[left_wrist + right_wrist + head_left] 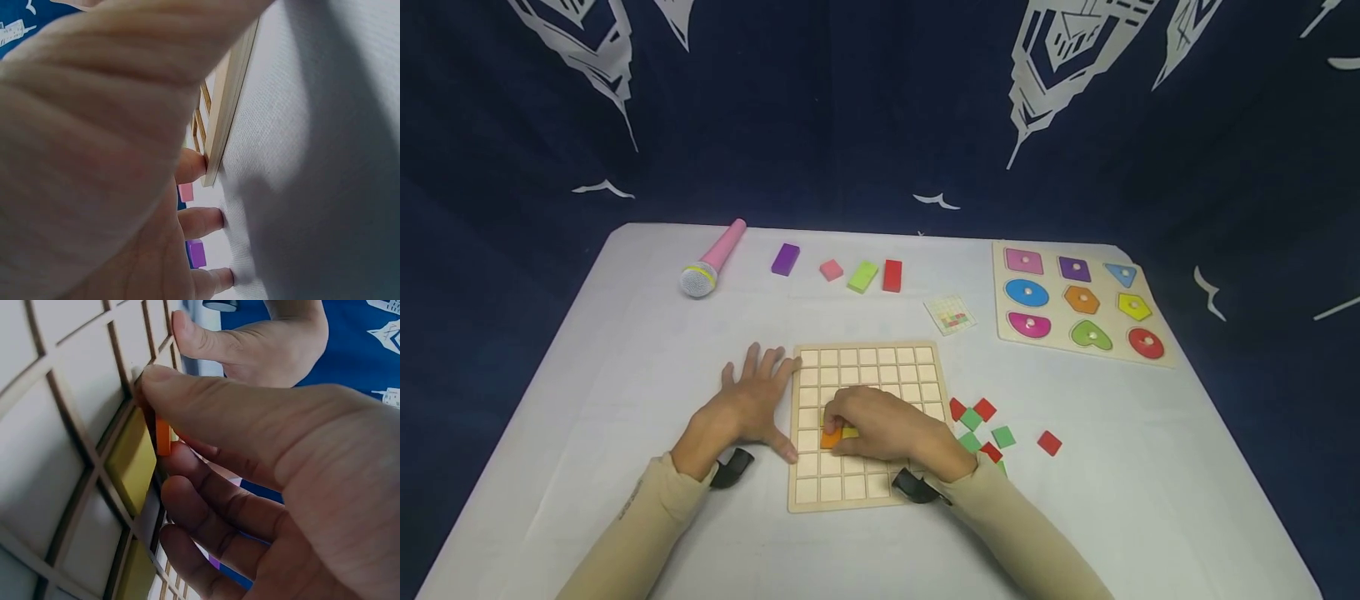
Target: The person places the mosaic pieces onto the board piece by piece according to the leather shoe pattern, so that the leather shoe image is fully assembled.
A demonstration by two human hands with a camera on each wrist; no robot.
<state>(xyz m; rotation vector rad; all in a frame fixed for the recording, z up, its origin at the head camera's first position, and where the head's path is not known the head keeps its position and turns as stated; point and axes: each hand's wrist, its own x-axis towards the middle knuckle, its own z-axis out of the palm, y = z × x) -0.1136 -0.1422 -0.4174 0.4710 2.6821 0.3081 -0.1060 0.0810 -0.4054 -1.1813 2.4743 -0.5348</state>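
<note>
A wooden grid board lies flat before me, with raised strips dividing it into square cells. My left hand is spread at its left side; the thumb and little finger reach its edge. Over the middle of the board, my right hand pinches an orange square tile between thumb and fingers, tilted up from the grid in the right wrist view. Beside it a yellow tile sits in a cell, and another yellow tile is lower in that view. My right hand hides several cells.
Loose red and green tiles lie right of the board. Behind it are a small pattern card, a red block, a purple block and a pink toy microphone. A shape puzzle stands at the back right.
</note>
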